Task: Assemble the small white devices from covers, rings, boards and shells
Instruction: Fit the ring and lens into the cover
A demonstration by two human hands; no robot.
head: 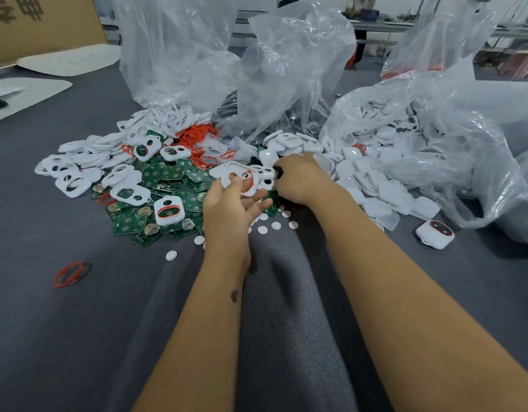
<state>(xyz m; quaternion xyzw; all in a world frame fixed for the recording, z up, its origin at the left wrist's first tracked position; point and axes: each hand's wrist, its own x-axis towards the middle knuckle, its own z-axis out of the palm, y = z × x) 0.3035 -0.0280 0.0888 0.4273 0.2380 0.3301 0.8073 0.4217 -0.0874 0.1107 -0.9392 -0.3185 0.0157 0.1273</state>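
White cover (239,177) with 2 openings, held tilted in the left hand (230,207) at centre scene: the thumb presses its near edge, the fingers curl beneath it, and a red ring (249,180) sits partly seated in its larger opening. Right hand (302,177) lies just right of the cover, knuckles up, fingers curled down into the parts at the cover's right edge; whether it grips anything cannot be told. Green boards (167,185) form a heap left of and beneath the left hand, with further white covers (78,169) scattered on and left of them. Loose red rings (197,135) are piled far of the boards. White shells (387,185) spill from a clear plastic bag (453,138) at right. Small white discs (276,225) lie on the grey table (78,337) near the wrists. 1 assembled device (435,233) rests on the table well right of the hands; another covered unit (169,210) lies on the boards at left. 1 red ring (68,274) lies alone at near left.
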